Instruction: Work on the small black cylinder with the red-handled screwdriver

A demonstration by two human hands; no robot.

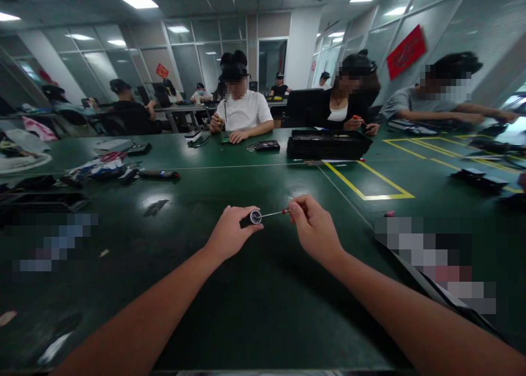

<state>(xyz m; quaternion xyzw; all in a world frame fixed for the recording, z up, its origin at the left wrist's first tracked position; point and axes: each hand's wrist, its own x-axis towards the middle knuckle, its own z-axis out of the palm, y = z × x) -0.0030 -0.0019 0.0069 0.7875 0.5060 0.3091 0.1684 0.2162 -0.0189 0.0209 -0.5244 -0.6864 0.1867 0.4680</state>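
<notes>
In the head view my left hand (pixel 232 231) is closed around a small black cylinder (pixel 255 217), whose pale ringed end faces right. My right hand (pixel 312 225) pinches the red handle of a thin screwdriver (pixel 273 214). The screwdriver's metal shaft points left, and its tip meets the ringed end of the cylinder. Whether the tip sits in a screw inside the ring is too small to tell. Both hands are raised a little above the green table (pixel 246 310). My right fingers cover most of the screwdriver's handle.
A long black tray (pixel 329 144) stands beyond my hands, near a yellow tape outline (pixel 386 196). A dark pen-like tool (pixel 159 174) and cluttered parts (pixel 101 167) lie at left. Across the table, a person in a white shirt (pixel 246 113) works, with others to the right.
</notes>
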